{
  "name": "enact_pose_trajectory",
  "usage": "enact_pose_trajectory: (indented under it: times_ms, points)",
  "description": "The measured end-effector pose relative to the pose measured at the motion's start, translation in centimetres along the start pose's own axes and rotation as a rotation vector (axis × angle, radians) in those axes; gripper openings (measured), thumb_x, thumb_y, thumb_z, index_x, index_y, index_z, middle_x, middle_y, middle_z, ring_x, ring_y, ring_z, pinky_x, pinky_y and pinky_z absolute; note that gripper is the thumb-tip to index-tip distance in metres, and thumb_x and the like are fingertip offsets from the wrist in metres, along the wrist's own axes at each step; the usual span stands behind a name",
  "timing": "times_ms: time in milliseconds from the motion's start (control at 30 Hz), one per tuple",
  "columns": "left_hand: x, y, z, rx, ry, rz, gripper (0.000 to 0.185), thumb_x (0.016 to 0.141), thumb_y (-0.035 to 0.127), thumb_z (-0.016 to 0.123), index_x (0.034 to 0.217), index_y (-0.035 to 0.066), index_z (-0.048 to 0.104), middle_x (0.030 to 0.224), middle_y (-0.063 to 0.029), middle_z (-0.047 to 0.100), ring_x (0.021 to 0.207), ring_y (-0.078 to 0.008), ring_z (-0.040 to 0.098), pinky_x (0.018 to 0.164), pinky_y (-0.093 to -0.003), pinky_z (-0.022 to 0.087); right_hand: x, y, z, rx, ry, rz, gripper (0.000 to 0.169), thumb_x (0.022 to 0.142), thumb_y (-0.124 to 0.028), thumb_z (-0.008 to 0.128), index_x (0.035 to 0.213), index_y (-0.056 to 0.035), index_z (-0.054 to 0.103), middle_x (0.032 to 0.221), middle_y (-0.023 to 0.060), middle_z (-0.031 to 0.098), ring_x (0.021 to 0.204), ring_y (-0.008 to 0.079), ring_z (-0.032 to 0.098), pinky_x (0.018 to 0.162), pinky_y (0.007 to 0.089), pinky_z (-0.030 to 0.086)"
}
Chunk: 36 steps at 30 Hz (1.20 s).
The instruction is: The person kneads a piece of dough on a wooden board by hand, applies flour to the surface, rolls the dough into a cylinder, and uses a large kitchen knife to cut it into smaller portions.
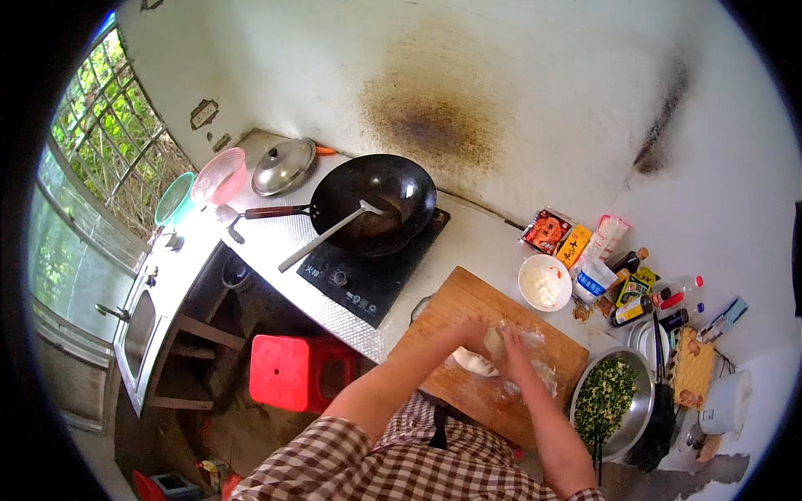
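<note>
Over a floured wooden cutting board (pixel 438 307), my left hand (pixel 471 333) and my right hand (pixel 515 358) hold a small flat round of dough (pixel 494 343) between them. A larger white piece of dough (pixel 474 362) lies on the board just below my hands. Loose flour is spread on the wood to the right. Beyond the board's top right edge is a white bowl (pixel 544 283) of flour. A steel bowl (pixel 645 401) of chopped greens with bits of another food stands at the board's right, with dark chopsticks in it.
A black wok (pixel 401 188) with a long-handled spatula (pixel 326 235) across it rests on an induction cooker (pixel 351 288). Seasoning packets (pixel 573 246), bottles (pixel 631 311) and an egg tray (pixel 692 369) crowd the right side. A red stool (pixel 288 372) stands below the counter; a metal lid (pixel 285 166) lies behind.
</note>
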<state>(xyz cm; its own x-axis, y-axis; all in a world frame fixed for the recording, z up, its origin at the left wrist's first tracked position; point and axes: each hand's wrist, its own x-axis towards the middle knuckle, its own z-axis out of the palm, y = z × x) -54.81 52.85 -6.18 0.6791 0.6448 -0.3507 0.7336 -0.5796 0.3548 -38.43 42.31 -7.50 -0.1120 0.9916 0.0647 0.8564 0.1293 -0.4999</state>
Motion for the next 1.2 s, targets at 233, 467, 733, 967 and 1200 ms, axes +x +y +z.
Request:
enact_pose_trajectory:
  times_ms: [233,467,733,967,1200]
  points:
    - [-10.6,0.7,3.0,0.04,0.285,0.361,0.089,0.074,0.054,0.074,0.141,0.005,0.043,0.137,-0.0234,0.047,0.123,-0.0422,0.046,0.105,-0.0518,0.039,-8.8,-7.9,-4.0,0.238,0.001,0.082,0.081,0.068,-0.014,0.084,0.138,-0.0083,0.043,0.135,0.0174,0.046,0.129,0.0376,0.043,0.11,0.0479,0.035]
    - [-14.5,3.5,5.3,0.185,0.501,0.352,0.075,0.078,0.037,0.069,0.142,0.009,0.042,0.141,-0.0154,0.046,0.128,-0.0383,0.044,0.109,-0.0518,0.034,-10.9,-7.4,-0.5,-0.129,-0.023,-0.013,0.096,0.066,-0.008,0.078,0.15,-0.011,0.031,0.146,0.0171,0.036,0.134,0.0412,0.035,0.114,0.0524,0.029]
    - [-9.4,2.0,5.0,0.269,0.426,0.206,0.07,0.079,0.029,0.067,0.142,0.011,0.042,0.14,-0.0133,0.046,0.126,-0.0361,0.045,0.105,-0.0521,0.037,-5.6,-5.5,-1.0,-0.199,-0.039,0.081,0.08,0.073,-0.003,0.069,0.146,-0.0079,0.035,0.129,0.0196,0.051,0.122,0.0373,0.049,0.105,0.0498,0.039]
    - [-3.6,1.0,3.1,0.268,0.429,0.131,0.063,0.079,0.034,0.071,0.135,0.014,0.05,0.128,-0.0129,0.057,0.117,-0.0367,0.051,0.104,-0.0573,0.036,-0.3,-2.0,-0.7,-0.173,-0.18,0.233,0.067,0.079,-0.005,0.067,0.14,-0.0055,0.039,0.124,0.0225,0.056,0.113,0.0404,0.056,0.093,0.0496,0.048]
    - [-0.4,0.6,0.9,0.316,0.344,0.07,0.062,0.082,0.041,0.071,0.134,0.015,0.051,0.134,-0.0137,0.055,0.129,-0.035,0.047,0.109,-0.0588,0.032,2.7,-1.2,-1.9,-0.037,-0.284,0.372,0.069,0.08,-0.008,0.069,0.141,-0.0044,0.037,0.125,0.0251,0.055,0.114,0.0434,0.056,0.096,0.052,0.046]
